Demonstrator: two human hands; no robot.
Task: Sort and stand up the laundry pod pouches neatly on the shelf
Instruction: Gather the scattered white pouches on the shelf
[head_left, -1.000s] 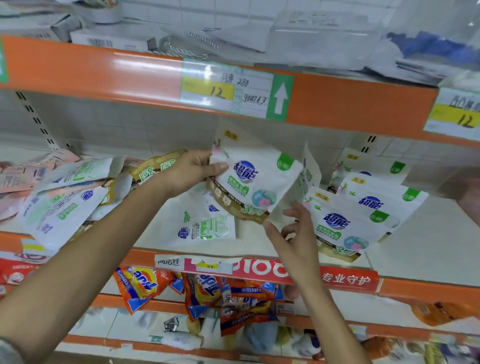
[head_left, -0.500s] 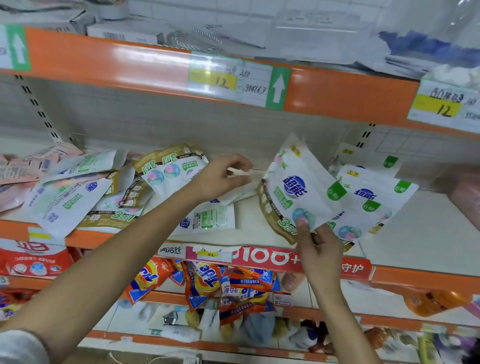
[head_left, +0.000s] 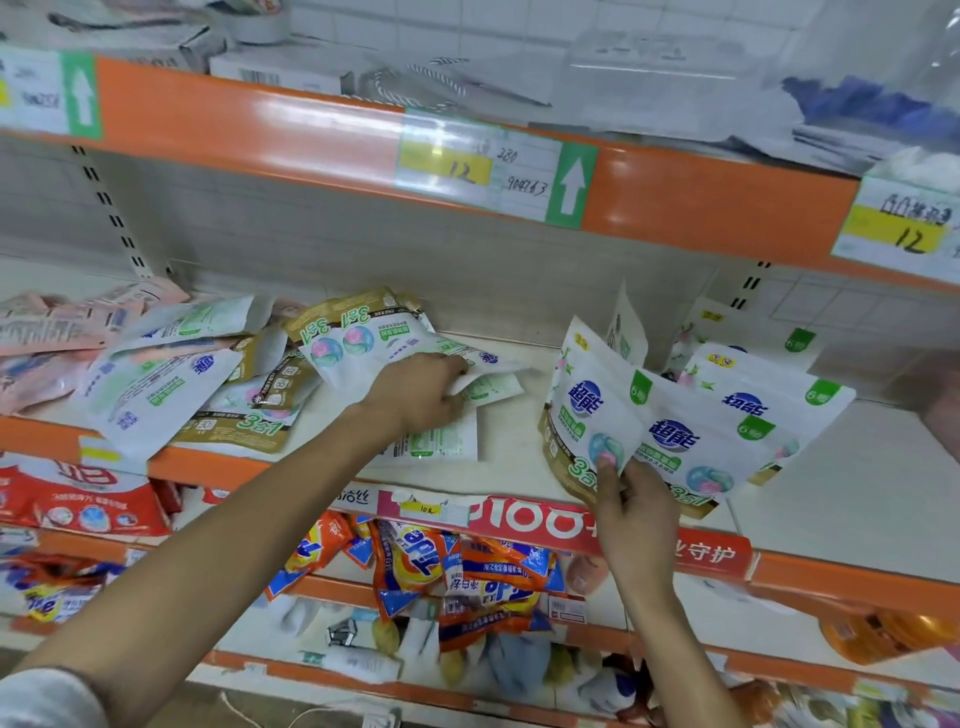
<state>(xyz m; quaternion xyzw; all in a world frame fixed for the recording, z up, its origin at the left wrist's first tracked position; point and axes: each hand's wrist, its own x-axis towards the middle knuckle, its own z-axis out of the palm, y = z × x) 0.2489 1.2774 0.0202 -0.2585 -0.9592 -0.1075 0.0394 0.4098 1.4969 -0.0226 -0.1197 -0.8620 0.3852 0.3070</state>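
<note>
— Since a moment ago the left hand (head_left: 415, 397) has dropped, hasn't it?
— Yes, onto the loose pouches lying flat mid-shelf. Its fingers are curled round a white pouch (head_left: 491, 385).
— And the right hand (head_left: 631, 512)?
— It's pinching the bottom of the front pouch (head_left: 592, 410), thumb on its face. That one now leans against the standing row (head_left: 727, 415) at the right of the shelf (head_left: 519, 467). A jumbled heap (head_left: 156, 384) lies on the left.

Shop, orange shelving (head_left: 249, 111), handwritten price tags (head_left: 496, 169), stocked detergent pouches (head_left: 597, 410)
</note>
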